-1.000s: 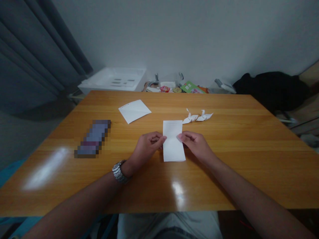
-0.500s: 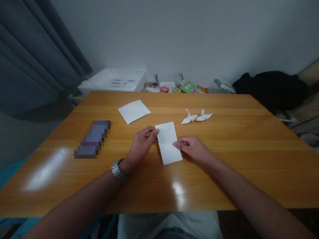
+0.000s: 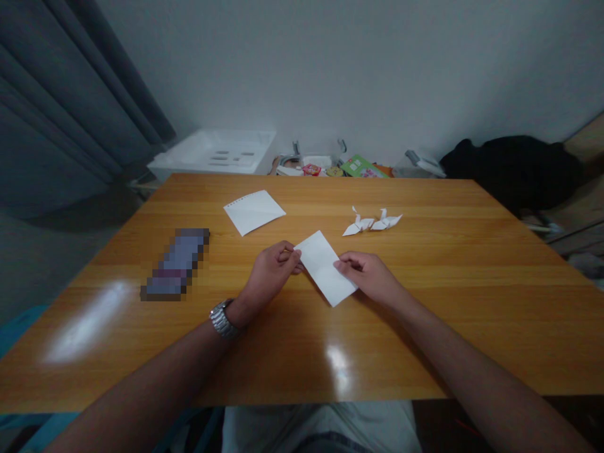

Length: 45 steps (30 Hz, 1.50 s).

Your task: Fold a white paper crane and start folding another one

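Note:
A small white sheet of paper (image 3: 325,269) is held at a slant over the middle of the table. My left hand (image 3: 276,267), with a metal watch (image 3: 223,319) at the wrist, pinches its upper left corner. At the right edge, my right hand (image 3: 365,274) grips the paper with the thumb on top and the fingers mostly hidden beneath. Two white folded paper cranes (image 3: 372,223) rest side by side just beyond my right hand. Farther off to the left lies another white sheet (image 3: 255,212) with a row of punched holes along one edge.
A phone-like dark object (image 3: 175,264), blurred into blocks, lies on the wooden table (image 3: 448,314) at left. Behind the table stand a white plastic tray (image 3: 212,151) and a green booklet (image 3: 363,167) among small items. Black cloth (image 3: 514,167) is piled at back right.
The paper in my hands has turned counter-clockwise, its lower end swinging to the right. My right hand has shifted slightly along its edge, while my left hand stays almost in place.

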Available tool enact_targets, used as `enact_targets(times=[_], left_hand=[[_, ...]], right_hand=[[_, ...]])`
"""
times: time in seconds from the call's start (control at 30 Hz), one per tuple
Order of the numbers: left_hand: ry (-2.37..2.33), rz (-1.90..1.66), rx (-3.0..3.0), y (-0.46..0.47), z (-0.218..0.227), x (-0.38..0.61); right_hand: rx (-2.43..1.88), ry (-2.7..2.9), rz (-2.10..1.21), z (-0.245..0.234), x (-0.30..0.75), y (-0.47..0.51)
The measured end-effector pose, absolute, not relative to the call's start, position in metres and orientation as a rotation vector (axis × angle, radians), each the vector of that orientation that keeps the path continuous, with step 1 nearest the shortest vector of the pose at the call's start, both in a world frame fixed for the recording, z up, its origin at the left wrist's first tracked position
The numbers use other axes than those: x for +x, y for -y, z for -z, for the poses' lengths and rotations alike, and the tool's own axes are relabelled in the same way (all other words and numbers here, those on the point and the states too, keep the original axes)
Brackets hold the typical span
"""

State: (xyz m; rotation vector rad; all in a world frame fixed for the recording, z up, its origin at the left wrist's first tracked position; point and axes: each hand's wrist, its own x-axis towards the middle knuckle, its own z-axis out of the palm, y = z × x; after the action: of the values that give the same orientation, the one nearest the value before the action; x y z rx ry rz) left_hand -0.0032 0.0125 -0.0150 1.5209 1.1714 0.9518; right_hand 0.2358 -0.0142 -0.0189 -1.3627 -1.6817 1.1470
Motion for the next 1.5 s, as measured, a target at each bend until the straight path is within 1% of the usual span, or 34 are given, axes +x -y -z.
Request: enact_targets(times=[0.17, 0.23, 0.3, 0.37, 0.47, 0.57, 0.63, 0.73, 0.87, 1.0, 1.23, 1.4, 1.5], left_hand=[[-1.218, -1.023, 2.122, -0.015, 0.016, -0.007], [-1.107, -0.932, 2.37, -0.013, 0.013, -0.008], [-0.928, -0.747, 2.528, -0.01, 0.011, -0.01], [-0.814, -0.558, 2.611, -0.007, 0.013, -0.011], [-0.828, -0.39, 2.686, -0.004, 0.02, -0.012], [-0.955, -0.344, 2.737, -0.002, 0.025, -0.011], [-1.055, -0.353, 2.758, -0.001, 0.026, -0.01], [-1.117, -0.376, 2.768, 0.001, 0.024, -0.007], [-1.102, -0.36, 2.765, 0.003, 0.02, -0.006], [-1.106, -0.356, 2.761, 0.003, 0.021, -0.007], [-1.158, -0.329, 2.798, 0.003, 0.027, -0.011], [-1.314, -0.237, 2.865, 0.004, 0.016, -0.017], [-1.374, -0.246, 2.9, 0.006, 0.009, -0.016]], right_hand=[[-1.481, 1.96, -0.798, 0.014, 0.244, 0.01], [-1.508, 2.052, -0.715, 0.014, 0.246, 0.008], [-1.514, 2.12, -0.628, 0.015, 0.248, 0.006], [-1.5, 2.159, -0.557, 0.017, 0.249, 0.004], [-1.497, 2.164, -0.388, 0.018, 0.251, 0.002], [-1.488, 2.163, -0.138, 0.016, 0.25, 0.003], [-1.453, 2.205, -0.04, 0.014, 0.247, 0.005], [-1.343, 2.372, -0.051, 0.015, 0.238, 0.011], [-1.291, 2.532, -0.186, 0.019, 0.227, 0.02], [-1.339, 2.542, -0.287, 0.02, 0.224, 0.026], [-1.41, 2.562, -0.309, 0.015, 0.224, 0.031], [-1.422, 2.572, -0.322, 0.015, 0.224, 0.032], [-1.411, 2.553, -0.345, 0.015, 0.224, 0.033]])
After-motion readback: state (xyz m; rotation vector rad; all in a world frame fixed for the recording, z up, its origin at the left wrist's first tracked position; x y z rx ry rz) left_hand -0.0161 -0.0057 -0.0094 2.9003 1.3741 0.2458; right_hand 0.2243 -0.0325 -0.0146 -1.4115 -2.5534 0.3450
